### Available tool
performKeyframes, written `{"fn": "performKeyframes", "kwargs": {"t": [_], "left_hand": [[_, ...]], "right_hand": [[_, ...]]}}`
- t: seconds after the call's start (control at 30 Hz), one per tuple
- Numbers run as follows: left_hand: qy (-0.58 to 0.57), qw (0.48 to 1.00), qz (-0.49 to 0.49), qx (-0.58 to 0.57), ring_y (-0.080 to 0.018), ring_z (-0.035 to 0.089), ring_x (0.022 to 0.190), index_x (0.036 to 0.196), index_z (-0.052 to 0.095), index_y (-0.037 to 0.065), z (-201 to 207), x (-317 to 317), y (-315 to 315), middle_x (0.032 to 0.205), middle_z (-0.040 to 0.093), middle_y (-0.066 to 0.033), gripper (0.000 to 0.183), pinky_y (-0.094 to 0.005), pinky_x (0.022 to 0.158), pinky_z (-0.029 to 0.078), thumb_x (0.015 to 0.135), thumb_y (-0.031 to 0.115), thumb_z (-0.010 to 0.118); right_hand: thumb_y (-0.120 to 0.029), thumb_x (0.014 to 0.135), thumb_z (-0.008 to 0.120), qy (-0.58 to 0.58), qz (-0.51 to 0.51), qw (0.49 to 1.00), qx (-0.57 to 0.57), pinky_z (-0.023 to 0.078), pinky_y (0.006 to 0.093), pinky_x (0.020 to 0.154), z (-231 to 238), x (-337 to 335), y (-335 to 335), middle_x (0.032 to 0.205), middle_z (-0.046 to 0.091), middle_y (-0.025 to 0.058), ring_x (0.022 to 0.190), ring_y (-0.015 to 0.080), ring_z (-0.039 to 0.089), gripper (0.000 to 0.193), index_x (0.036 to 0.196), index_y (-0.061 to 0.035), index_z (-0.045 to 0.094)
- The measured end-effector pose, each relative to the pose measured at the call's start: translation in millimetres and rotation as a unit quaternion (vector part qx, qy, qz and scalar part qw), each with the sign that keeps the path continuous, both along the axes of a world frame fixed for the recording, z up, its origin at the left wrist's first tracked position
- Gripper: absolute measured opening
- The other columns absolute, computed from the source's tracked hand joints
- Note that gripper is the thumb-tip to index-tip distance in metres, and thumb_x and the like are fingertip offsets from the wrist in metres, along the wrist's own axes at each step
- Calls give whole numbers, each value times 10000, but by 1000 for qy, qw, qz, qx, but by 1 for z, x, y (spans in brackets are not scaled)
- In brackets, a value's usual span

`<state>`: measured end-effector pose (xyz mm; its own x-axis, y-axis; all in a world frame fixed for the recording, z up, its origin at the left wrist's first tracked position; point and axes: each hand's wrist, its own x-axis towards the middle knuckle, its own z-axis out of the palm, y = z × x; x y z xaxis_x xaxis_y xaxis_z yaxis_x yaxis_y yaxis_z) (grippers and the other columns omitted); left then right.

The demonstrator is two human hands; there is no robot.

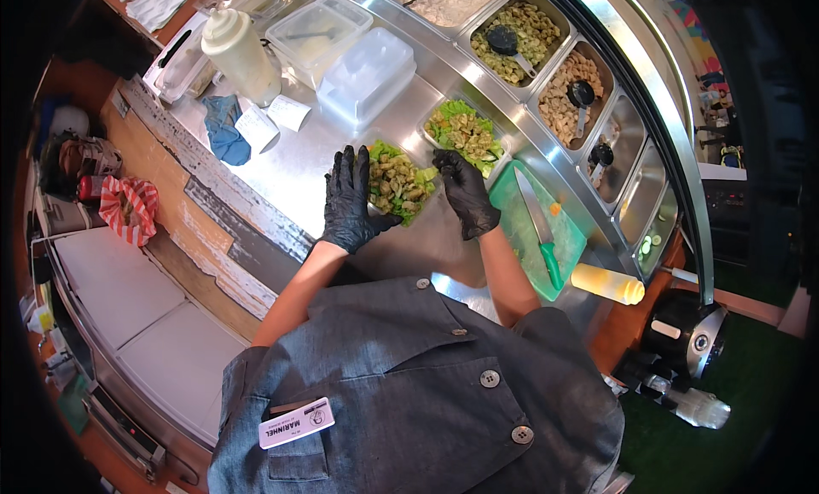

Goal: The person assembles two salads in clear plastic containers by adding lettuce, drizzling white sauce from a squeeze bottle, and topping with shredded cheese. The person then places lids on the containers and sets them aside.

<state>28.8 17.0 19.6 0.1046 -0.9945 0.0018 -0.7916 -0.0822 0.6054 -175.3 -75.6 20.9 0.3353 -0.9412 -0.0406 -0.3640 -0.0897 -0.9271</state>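
Salad (397,183) between flat-spread left hand (348,202) and curled right hand (465,194) (grip unclear), probably light, soft, easily spilled, best cupped low from both sides.

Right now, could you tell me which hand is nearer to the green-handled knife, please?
Right: the right hand is just left of the knife; the left hand is farther left, beside a salad.

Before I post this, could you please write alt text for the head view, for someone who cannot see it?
In black gloves, a person's left hand is spread at the edge of a leafy salad on a steel counter, while the curled right hand is beside a second salad. A green-handled knife lies on a green cutting board.
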Motion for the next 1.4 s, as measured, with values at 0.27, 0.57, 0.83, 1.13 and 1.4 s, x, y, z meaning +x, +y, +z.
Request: {"fn": "performKeyframes", "kwargs": {"t": [0.27, 0.57, 0.83, 1.13, 1.4], "left_hand": [[12, 1000, -6, -18, -454, 168, 1336, 1435, 152, 67, 1, 1, 2, 1440, 186, -268, 1236, -572, 1048, 207, 458, 364, 847], [6, 999, -17, -45, -458, 172, 1330, 1442, 126, 78, -5, 1, 1, 1438, 163, -288, 1245, -584, 1040, 206, 477, 411, 839], [-18, 995, -17, -95, -441, 225, 1304, 1419, 182, 31, -6, -1, -1, 1398, 260, -275, 1192, -498, 1067, 219, 489, 362, 850], [93, 967, -26, -238, -368, 242, 1318, 1385, 274, -5, 8, 6, -16, 1399, 324, -204, 706, -442, 1087, 186, 824, 233, 631], [99, 965, 0, -242, -346, 296, 1294, 1351, 341, 3, 14, 8, -17, 1358, 376, -198, 610, -420, 1077, 221, 832, 172, 614]], "right_hand": [[53, 847, 422, 67, 83, 989, -102, 439, 350, 907, -4, 14, 30, 1114, 590, 203, 1056, 313, 575, 374, 1216, 14, 469], [49, 789, 412, 85, 78, 993, -5, 452, 409, 815, 24, 23, 21, 1030, 585, 235, 937, 376, 585, 515, 1287, -55, 333], [-142, 907, 548, -129, -111, 985, 15, 478, 295, 793, 31, -9, 37, 967, 652, 100, 887, 154, 606, 262, 1128, -3, 565], [-293, 990, 279, -680, -19, 659, 321, 283, 453, 1087, 69, -82, 79, 1392, 325, 262, 1302, 357, 331, 526, 1355, 86, 276], [-120, 902, 475, -427, -138, 889, 96, 480, 357, 874, 73, -111, 87, 1088, 579, 198, 976, 277, 589, 365, 1209, 78, 463]]}}
